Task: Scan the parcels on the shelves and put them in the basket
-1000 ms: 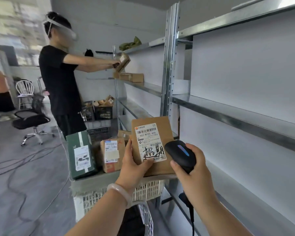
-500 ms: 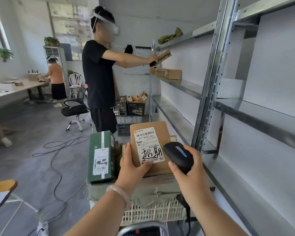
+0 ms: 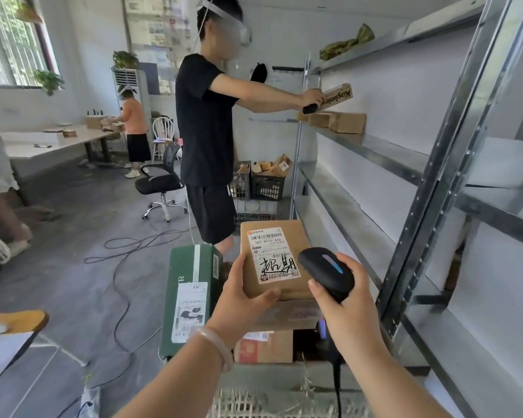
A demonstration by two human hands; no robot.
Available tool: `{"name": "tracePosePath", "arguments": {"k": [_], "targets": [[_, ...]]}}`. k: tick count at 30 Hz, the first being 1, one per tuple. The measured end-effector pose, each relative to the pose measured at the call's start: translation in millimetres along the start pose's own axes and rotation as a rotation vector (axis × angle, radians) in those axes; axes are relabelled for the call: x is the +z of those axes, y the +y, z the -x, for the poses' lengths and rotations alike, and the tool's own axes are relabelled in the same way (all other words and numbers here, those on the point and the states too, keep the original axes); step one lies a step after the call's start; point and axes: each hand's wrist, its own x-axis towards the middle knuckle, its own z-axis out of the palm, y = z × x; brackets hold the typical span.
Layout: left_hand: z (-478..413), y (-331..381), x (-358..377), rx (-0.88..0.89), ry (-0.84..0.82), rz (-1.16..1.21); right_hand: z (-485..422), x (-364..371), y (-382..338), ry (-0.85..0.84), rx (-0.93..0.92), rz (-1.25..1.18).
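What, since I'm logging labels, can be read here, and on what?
"507-N705 A26": label on the brown parcel in the left hand.
"超期", handwritten, likely: same label.
"R": green box.
"Kos", rest unclear: far box another person holds.
Small print on both labels: too blurred.
No text: scanner in the right hand.

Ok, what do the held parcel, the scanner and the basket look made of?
Parcel: brown cardboard, matte, plain fibre-coloured faces under a white paper label. Scanner: black plastic by its look, smooth with a slight sheen. Basket: pale moulded lattice, probably plastic.
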Motion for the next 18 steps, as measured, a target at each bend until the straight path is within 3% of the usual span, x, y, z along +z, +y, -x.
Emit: {"name": "tracePosePath", "arguments": {"k": [10,18], "targets": [[-149,-28,-35,0.031,-0.084,-0.074,-101,74,10,0.103,0.066,0.029],[-207,-61,-47,-0.091,-0.105,-0.135,-142,113,33,0.036,0.167,0.092]]}}
